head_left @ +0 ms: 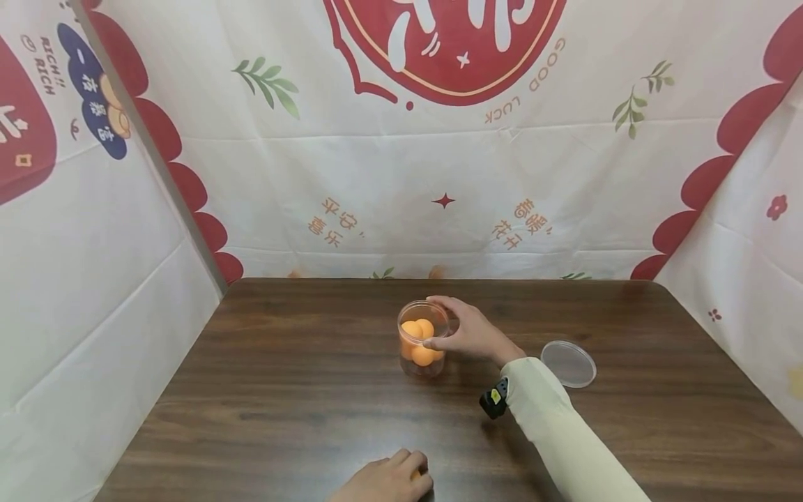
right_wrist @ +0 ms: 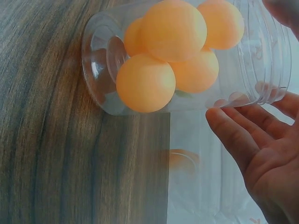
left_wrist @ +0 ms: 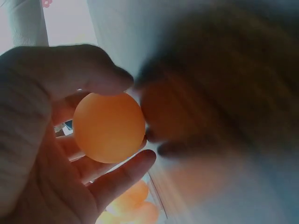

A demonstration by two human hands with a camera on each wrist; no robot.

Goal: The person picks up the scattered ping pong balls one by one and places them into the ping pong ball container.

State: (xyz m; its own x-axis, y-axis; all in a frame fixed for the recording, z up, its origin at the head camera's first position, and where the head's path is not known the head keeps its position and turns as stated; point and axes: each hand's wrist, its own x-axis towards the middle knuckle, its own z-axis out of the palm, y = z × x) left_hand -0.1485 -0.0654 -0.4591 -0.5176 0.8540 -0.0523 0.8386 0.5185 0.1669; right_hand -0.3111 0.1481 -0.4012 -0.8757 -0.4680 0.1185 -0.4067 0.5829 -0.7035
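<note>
In the head view, a clear plastic jar (head_left: 414, 371) stands upright on the brown table, with several orange ping-pong balls (right_wrist: 174, 31) inside. My right hand (head_left: 467, 333) grips it near its uncovered rim, thumb on the near side and fingers round the far side. Low in the head view, close over the table in front of the jar, is my left hand (head_left: 387, 481). It holds another orange ping-pong ball (left_wrist: 110, 128) between thumb and fingers; from the head only a sliver of that ball shows.
A clear round lid (head_left: 568, 364) lies on the wooden table (head_left: 282, 390), right of the jar and beside my right sleeve (head_left: 558, 425). Printed white cloth (head_left: 401, 167) hangs behind the table and along both sides.
</note>
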